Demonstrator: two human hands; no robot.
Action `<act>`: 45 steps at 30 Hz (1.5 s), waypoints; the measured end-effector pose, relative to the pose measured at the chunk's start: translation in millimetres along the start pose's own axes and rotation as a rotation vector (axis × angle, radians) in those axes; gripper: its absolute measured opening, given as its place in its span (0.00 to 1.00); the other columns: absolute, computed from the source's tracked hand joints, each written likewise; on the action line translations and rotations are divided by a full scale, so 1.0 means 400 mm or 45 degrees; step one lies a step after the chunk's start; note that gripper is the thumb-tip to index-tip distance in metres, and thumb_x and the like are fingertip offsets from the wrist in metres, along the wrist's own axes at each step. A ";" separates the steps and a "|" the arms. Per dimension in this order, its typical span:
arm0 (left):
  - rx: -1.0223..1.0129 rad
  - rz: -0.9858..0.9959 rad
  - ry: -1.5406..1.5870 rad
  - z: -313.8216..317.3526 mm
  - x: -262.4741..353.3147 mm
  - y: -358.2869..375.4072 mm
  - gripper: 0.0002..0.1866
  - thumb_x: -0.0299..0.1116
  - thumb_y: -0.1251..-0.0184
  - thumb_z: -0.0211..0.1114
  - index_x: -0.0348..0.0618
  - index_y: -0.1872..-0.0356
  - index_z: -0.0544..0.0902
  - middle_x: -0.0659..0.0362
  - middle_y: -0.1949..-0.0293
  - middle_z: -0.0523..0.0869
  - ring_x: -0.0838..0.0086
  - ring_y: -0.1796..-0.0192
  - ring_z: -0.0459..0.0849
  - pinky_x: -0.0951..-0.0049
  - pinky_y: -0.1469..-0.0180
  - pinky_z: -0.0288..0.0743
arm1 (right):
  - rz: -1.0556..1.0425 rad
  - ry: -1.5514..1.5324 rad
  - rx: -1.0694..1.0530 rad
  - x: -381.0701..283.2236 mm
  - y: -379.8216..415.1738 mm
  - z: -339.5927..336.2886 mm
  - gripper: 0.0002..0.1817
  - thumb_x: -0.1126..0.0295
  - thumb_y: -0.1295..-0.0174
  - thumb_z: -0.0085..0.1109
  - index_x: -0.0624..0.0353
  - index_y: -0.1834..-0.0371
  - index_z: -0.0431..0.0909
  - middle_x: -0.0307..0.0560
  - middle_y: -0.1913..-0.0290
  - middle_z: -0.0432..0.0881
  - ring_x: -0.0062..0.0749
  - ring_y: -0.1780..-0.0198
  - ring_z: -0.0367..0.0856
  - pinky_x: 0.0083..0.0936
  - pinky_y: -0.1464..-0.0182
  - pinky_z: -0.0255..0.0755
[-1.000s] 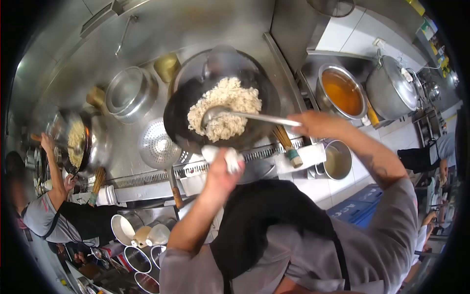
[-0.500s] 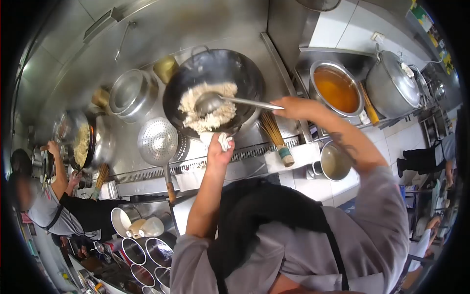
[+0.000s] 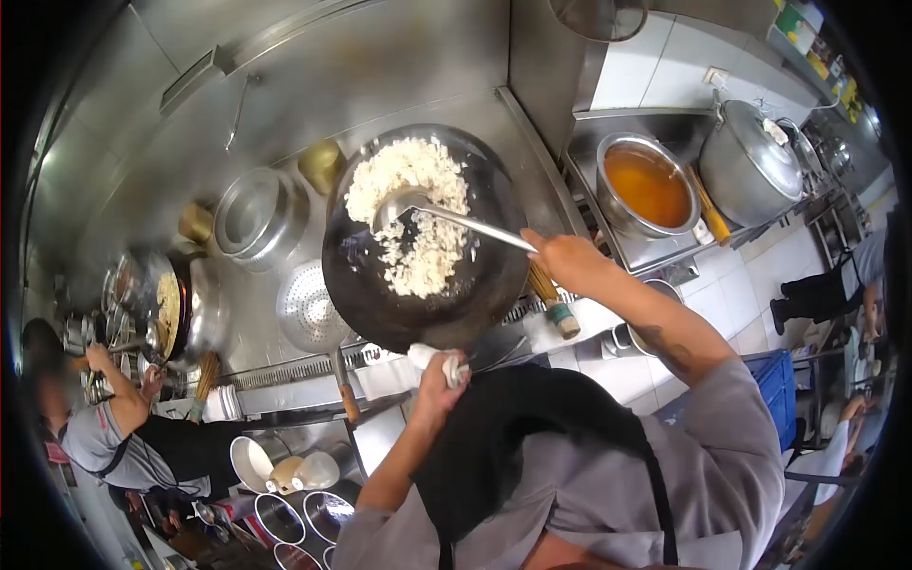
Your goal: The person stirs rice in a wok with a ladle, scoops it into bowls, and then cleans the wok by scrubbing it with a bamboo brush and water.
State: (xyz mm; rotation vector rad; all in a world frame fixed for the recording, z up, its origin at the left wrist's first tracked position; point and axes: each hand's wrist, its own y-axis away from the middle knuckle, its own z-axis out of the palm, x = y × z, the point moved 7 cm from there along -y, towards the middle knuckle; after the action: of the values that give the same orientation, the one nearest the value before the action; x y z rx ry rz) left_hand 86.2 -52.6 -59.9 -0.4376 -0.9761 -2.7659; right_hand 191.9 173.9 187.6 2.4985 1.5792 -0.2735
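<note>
A big black wok (image 3: 380, 309) is in front of me, its near side drawn close to my body. White rice (image 3: 404, 169) lies spread in a curve across its inside. My right hand (image 3: 567, 263) is closed around the handle of a metal ladle (image 3: 480, 230), whose bowl is among the rice. My left hand (image 3: 439, 385) is closed on a folded white cloth (image 3: 427, 355) at the wok's near edge. Any wok handle under the cloth is hidden.
A perforated skimmer (image 3: 312, 306) and stacked metal pots (image 3: 249, 217) are left of the wok. On the right stand a bowl of amber liquid (image 3: 649, 187), a lidded pot (image 3: 753, 157) and a bamboo brush (image 3: 559, 315). A co-worker (image 3: 100, 427) is at another wok on the left.
The wok has come toward me and its inside faces the camera differently. My left hand has moved back with the cloth. The rice has spread out, and the ladle and my right hand sit lower.
</note>
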 end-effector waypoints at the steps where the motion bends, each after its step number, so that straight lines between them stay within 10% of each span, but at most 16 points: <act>1: 0.021 -0.010 -0.063 -0.024 -0.008 0.020 0.12 0.44 0.32 0.55 0.46 0.65 0.78 0.60 0.72 0.80 0.71 0.75 0.79 0.70 0.74 0.76 | -0.010 -0.004 -0.019 -0.003 0.017 -0.012 0.18 0.65 0.33 0.51 0.64 0.45 0.70 0.62 0.73 0.80 0.59 0.66 0.81 0.49 0.64 0.74; 3: 0.159 0.046 0.028 0.085 0.109 -0.007 0.10 0.40 0.32 0.55 0.45 0.67 0.77 0.60 0.75 0.80 0.71 0.74 0.79 0.71 0.74 0.76 | -0.076 -0.137 -0.012 -0.016 0.049 -0.049 0.21 0.64 0.33 0.53 0.64 0.41 0.71 0.64 0.69 0.81 0.59 0.65 0.81 0.47 0.61 0.74; 5: -0.177 0.815 -0.881 0.149 0.273 -0.082 0.10 0.38 0.31 0.54 0.45 0.68 0.77 0.59 0.75 0.79 0.72 0.72 0.78 0.71 0.74 0.75 | -0.007 -0.314 -0.164 -0.050 0.092 -0.098 0.25 0.62 0.34 0.55 0.63 0.37 0.70 0.65 0.63 0.82 0.58 0.61 0.82 0.44 0.57 0.75; 6: -0.043 0.046 0.117 0.208 0.243 -0.047 0.10 0.38 0.29 0.52 0.44 0.67 0.76 0.58 0.74 0.79 0.71 0.72 0.77 0.73 0.74 0.74 | -0.109 -0.295 -0.244 -0.050 0.116 -0.113 0.24 0.62 0.33 0.55 0.62 0.37 0.71 0.64 0.65 0.82 0.51 0.63 0.82 0.41 0.59 0.74; 9: 0.263 -0.142 0.123 0.242 0.209 0.100 0.11 0.38 0.28 0.50 0.44 0.67 0.75 0.59 0.74 0.78 0.67 0.73 0.76 0.72 0.76 0.72 | -0.213 -0.401 -0.406 -0.023 0.112 -0.144 0.23 0.61 0.32 0.54 0.60 0.37 0.72 0.59 0.66 0.83 0.40 0.67 0.83 0.36 0.62 0.74; 11: 0.159 -0.128 0.147 0.258 0.258 0.080 0.10 0.38 0.29 0.53 0.44 0.66 0.75 0.59 0.73 0.78 0.67 0.71 0.76 0.72 0.75 0.72 | 0.012 -0.505 -0.665 0.038 0.083 -0.070 0.26 0.60 0.33 0.56 0.60 0.34 0.69 0.58 0.64 0.84 0.45 0.65 0.84 0.34 0.59 0.76; 14: -0.031 0.210 0.073 0.093 0.193 -0.090 0.09 0.38 0.30 0.52 0.45 0.65 0.76 0.59 0.73 0.80 0.69 0.72 0.78 0.70 0.76 0.74 | -0.022 -0.016 -0.314 0.043 -0.001 0.101 0.23 0.62 0.32 0.52 0.62 0.37 0.69 0.58 0.71 0.82 0.49 0.71 0.83 0.39 0.66 0.76; 19: 0.043 -0.059 0.010 0.050 0.047 0.026 0.08 0.38 0.32 0.55 0.46 0.65 0.77 0.59 0.73 0.80 0.71 0.71 0.79 0.72 0.74 0.74 | 0.010 0.087 -0.075 -0.031 0.068 -0.003 0.20 0.64 0.32 0.50 0.58 0.39 0.70 0.58 0.72 0.81 0.51 0.68 0.83 0.46 0.65 0.76; 24: -0.018 0.054 0.083 0.099 0.287 -0.238 0.04 0.31 0.36 0.56 0.45 0.70 0.75 0.59 0.74 0.79 0.71 0.73 0.77 0.73 0.76 0.72 | 0.197 0.105 -0.281 0.105 0.030 -0.103 0.21 0.61 0.33 0.52 0.58 0.40 0.72 0.59 0.65 0.83 0.52 0.63 0.84 0.43 0.62 0.78; 28: -0.007 0.056 -0.001 0.104 0.302 -0.294 0.04 0.31 0.37 0.57 0.45 0.71 0.75 0.60 0.76 0.79 0.72 0.75 0.76 0.73 0.78 0.71 | 0.191 0.150 0.262 0.272 -0.201 0.040 0.17 0.60 0.32 0.50 0.60 0.47 0.75 0.59 0.64 0.83 0.49 0.69 0.85 0.41 0.67 0.79; 30: 0.000 0.038 0.003 0.099 0.303 -0.304 0.04 0.31 0.37 0.57 0.46 0.71 0.76 0.60 0.76 0.79 0.72 0.75 0.76 0.73 0.78 0.71 | 0.695 -0.589 -0.085 0.162 -0.262 0.119 0.17 0.58 0.31 0.50 0.60 0.50 0.74 0.51 0.71 0.81 0.38 0.77 0.80 0.34 0.76 0.76; 34: 0.046 -0.006 0.012 0.099 0.305 -0.306 0.03 0.32 0.37 0.58 0.47 0.69 0.76 0.59 0.74 0.79 0.71 0.74 0.76 0.73 0.77 0.71 | 0.718 -1.511 -0.442 0.034 -0.258 0.319 0.15 0.58 0.30 0.52 0.53 0.47 0.72 0.34 0.80 0.68 0.18 0.87 0.63 0.19 0.87 0.60; 40: 0.065 0.013 0.024 0.103 0.284 -0.278 0.04 0.34 0.34 0.58 0.47 0.65 0.76 0.59 0.72 0.81 0.72 0.72 0.76 0.73 0.75 0.72 | 0.601 -0.780 -0.753 0.195 -0.118 0.071 0.17 0.59 0.31 0.53 0.51 0.42 0.73 0.39 0.78 0.74 0.21 0.83 0.72 0.23 0.84 0.67; 42: 0.152 0.066 0.122 0.153 0.234 -0.174 0.06 0.37 0.31 0.57 0.46 0.64 0.76 0.60 0.71 0.80 0.71 0.71 0.77 0.72 0.75 0.73 | -0.221 0.130 -0.006 0.205 -0.167 0.025 0.18 0.60 0.33 0.53 0.52 0.42 0.72 0.53 0.72 0.81 0.40 0.70 0.84 0.38 0.69 0.77; 45: 0.103 -0.058 0.065 0.221 0.142 0.089 0.05 0.39 0.29 0.55 0.53 0.61 0.76 0.62 0.69 0.80 0.71 0.69 0.77 0.73 0.73 0.75 | 0.146 0.283 -0.173 0.006 -0.090 -0.009 0.18 0.61 0.34 0.53 0.56 0.44 0.74 0.61 0.61 0.83 0.55 0.57 0.83 0.48 0.53 0.75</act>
State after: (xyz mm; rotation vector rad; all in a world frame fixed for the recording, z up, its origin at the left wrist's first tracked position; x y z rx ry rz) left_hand 61.1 -27.5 45.3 -0.3351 -1.0941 -2.7506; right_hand 160.5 192.0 188.6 2.5727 1.4660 0.1273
